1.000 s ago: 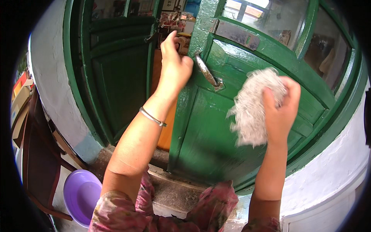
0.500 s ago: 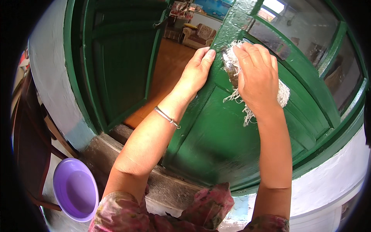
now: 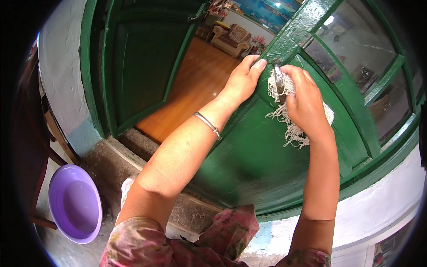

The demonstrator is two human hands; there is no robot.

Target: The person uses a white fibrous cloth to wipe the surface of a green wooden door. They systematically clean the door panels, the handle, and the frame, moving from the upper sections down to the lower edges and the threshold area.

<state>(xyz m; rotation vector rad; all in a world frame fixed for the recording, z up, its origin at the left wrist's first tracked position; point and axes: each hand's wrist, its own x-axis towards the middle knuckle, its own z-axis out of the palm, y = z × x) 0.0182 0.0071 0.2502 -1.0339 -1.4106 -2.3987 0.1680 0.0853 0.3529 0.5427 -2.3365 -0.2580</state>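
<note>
Green door (image 3: 258,151), metal handle (image 3: 279,83), and a stringy off-white cloth (image 3: 296,137) tucked behind that handle, so strands poked out on both sides of the bar. Most of the cloth sat under the right hand (image 3: 308,100), with the loose ends hanging down against the panel. That hand was closed pretty snugly, cloth bunched in the palm, thumb and forefinger curled in at the handle. Threading it through like that probably put cloth against the back of the bar, which bare fingers would struggle to cover. Couldn't tell whether the fingertips met behind it, the handle and cloth hid them.

Left hand (image 3: 244,79) had a narrow hold on the door's free edge, thumb on the face just beside the handle, other fingers mostly out of sight round the back. My guess is that it was there to steady the door, since a push on the handle could've swung it. A bangle (image 3: 207,123) sat on that forearm, clear of the work.

Purple basin (image 3: 72,174) stood on the ground off to the left, out of the door's way but near enough to reach, I'd say. Couldn't make out if it had water in it. The other door (image 3: 138,73) stood ajar, showing a wood floor (image 3: 189,86) and an armchair (image 3: 230,39) inside.
</note>
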